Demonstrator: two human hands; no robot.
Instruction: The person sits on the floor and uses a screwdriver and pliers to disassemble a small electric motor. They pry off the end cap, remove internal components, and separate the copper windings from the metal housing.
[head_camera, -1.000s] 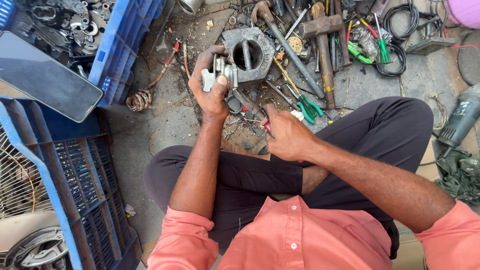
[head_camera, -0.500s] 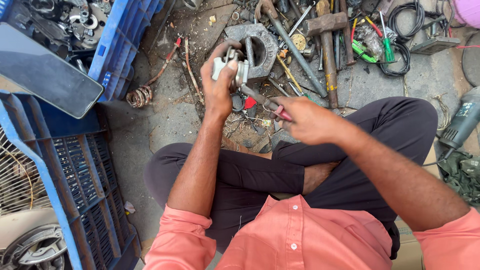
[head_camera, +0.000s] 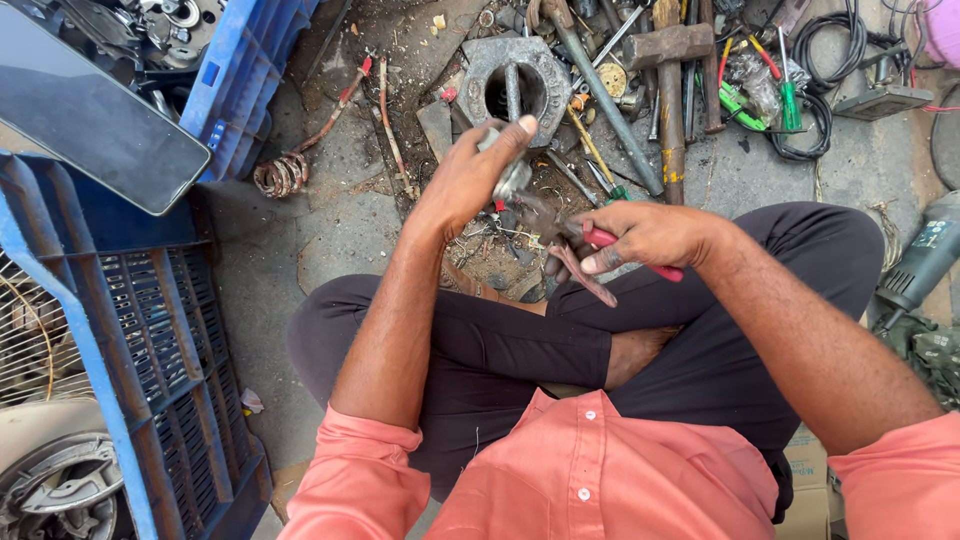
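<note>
Red-handled pliers (head_camera: 590, 255) squeezed in my right hand (head_camera: 650, 235), jaws biting the small metal part (head_camera: 512, 180) my left hand (head_camera: 470, 180) pinches. Nothing's come loose yet, I reckon.

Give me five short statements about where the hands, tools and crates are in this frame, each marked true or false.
1. The left hand holds a small grey metal part. True.
2. The right hand holds a green screwdriver. False: it grips red-handled pliers.
3. A hammer lies among the tools on the ground ahead. True.
4. The blue crates stand on the person's right. False: they are on the left.
5. The person is standing. False: they sit cross-legged on the ground.
</note>
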